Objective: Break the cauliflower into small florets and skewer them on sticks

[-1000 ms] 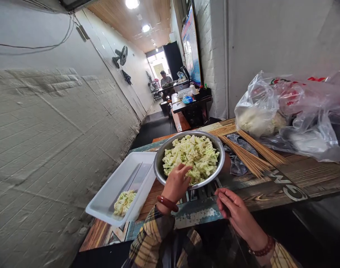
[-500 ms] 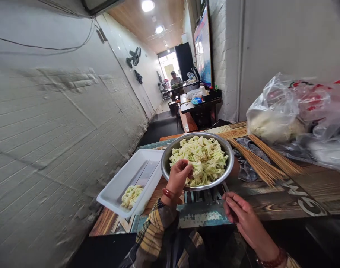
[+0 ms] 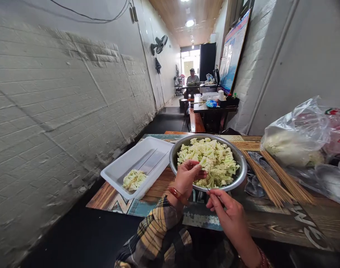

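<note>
**Left hand [image 3: 185, 179] pinches a floret [image 3: 205, 163]; right hand [image 3: 231, 213] grips a thin stick [image 3: 208, 188]**

At the far left, a pale brick-patterned wall [image 3: 60, 123] runs toward the back of the room. Beside it on the tabletop [image 3: 259, 225] lies a white tray [image 3: 116, 171], with a cluster of cauliflower pieces [image 3: 134, 180] at its near end and thin dark lines running from them toward the far end. Next comes the left hand, wearing a brown bracelet [image 3: 178, 195], its fingers closed around the floret over the near part of a metal bowl [image 3: 243, 167]. The bowl is heaped with more cauliflower [image 3: 214, 154]. Just in front of its rim, the right hand's fingers are clenched on the stick, whose upper end points up toward the floret, apart from it. Farther right, two bundles of wooden sticks [image 3: 266, 178] lie across a dark cloth [image 3: 254, 187]. A clear plastic bag [image 3: 298, 124] with whitish contents stands beyond them, and a red-marked bag [image 3: 339, 132] sits at the right edge.
</note>
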### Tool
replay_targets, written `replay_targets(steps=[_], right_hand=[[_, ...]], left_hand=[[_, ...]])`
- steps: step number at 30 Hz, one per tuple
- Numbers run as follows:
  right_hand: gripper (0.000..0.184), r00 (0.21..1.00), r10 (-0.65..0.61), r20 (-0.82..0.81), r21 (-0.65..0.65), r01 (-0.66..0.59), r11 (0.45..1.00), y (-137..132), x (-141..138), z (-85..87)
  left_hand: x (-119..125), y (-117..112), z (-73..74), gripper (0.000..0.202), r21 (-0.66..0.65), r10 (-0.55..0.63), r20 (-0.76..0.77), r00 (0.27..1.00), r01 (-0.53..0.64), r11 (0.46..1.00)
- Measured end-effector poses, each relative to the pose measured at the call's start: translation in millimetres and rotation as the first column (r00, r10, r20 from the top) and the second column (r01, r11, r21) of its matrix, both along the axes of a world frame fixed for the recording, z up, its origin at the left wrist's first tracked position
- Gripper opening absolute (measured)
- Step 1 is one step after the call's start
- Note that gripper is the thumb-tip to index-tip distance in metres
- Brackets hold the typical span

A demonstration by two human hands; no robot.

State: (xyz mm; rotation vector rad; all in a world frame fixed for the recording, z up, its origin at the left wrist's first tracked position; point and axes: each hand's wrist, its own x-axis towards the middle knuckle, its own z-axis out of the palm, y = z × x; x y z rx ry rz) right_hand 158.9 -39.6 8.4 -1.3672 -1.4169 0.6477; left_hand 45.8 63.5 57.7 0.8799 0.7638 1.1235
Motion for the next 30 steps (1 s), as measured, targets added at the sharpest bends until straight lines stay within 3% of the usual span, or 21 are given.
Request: replay_targets(steps=[7, 15, 18, 21, 23, 27, 30], right_hand=[[0.033, 0.971, -0.106, 0.213, 0.085, 0.090, 0.992, 21, 3, 11.2], [0.040, 0.983, -0.156, 0.095, 0.072, 0.150, 0.986, 34, 8, 10.9], [0.040, 0.992, -0.122, 0.041, 0.059, 0.119, 0.991, 35, 8, 11.2], [0.040, 0.996, -0.085, 0.000, 0.077, 0.085, 0.993, 37, 8, 10.0], [0.039, 0.998, -0.063, -0.019, 0.089, 0.065, 0.994, 38, 9, 8.9], [0.036, 0.997, -0.053, -0.053, 0.102, 0.058, 0.993, 40, 13, 6.8], [0.033, 0.996, -0.055, -0.065, 0.109, 0.062, 0.992, 40, 15, 6.0]], left_hand=[[-2, -7, -4.0, 0.029, 0.087, 0.032, -0.050, 0.998, -0.027, 0.996], [-7, -8, -8.8, 0.031, 0.142, -0.039, -0.051, 0.998, 0.045, 0.989], [-10, -5, -8.9, 0.054, 0.158, -0.118, 0.002, 0.993, 0.117, 0.981], [-12, -1, -8.5, 0.071, 0.171, -0.264, -0.056, 0.963, 0.270, 0.948], [-13, 1, -7.9, 0.061, 0.181, -0.316, -0.094, 0.944, 0.328, 0.927], [-13, 6, -6.7, 0.033, 0.206, -0.313, -0.141, 0.939, 0.337, 0.919], [-14, 8, -7.5, 0.030, 0.218, -0.293, -0.201, 0.935, 0.334, 0.917]])
